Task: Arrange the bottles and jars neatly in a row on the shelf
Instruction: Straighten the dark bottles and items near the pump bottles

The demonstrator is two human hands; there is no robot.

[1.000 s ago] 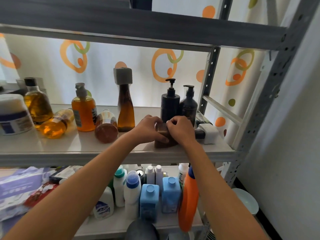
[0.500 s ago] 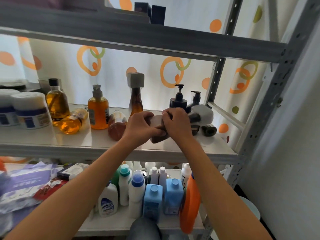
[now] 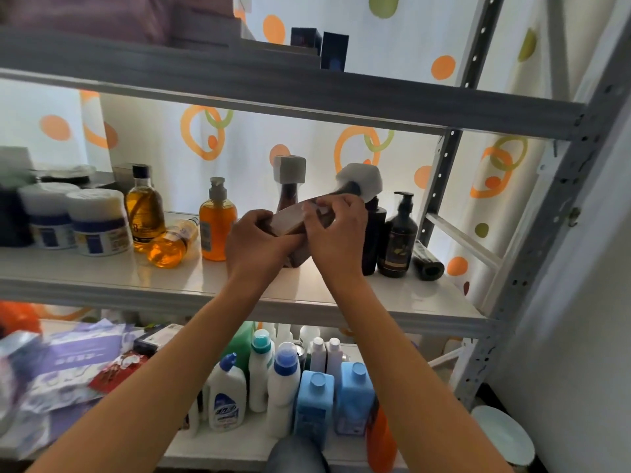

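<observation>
Above the middle shelf point(image 3: 102, 278), both hands now hold a brown bottle point(image 3: 293, 218) higher and more tilted than a second ago, white cap up right. Left hand point(image 3: 256, 240) grips its base, right hand point(image 3: 336, 230) its body. Nearby bottles hold amber liquid point(image 3: 145, 209).

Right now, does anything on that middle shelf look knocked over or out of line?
Yes. A small amber bottle lies on its side beside the orange pump bottle, and a dark tube lies flat at the right end.
</observation>
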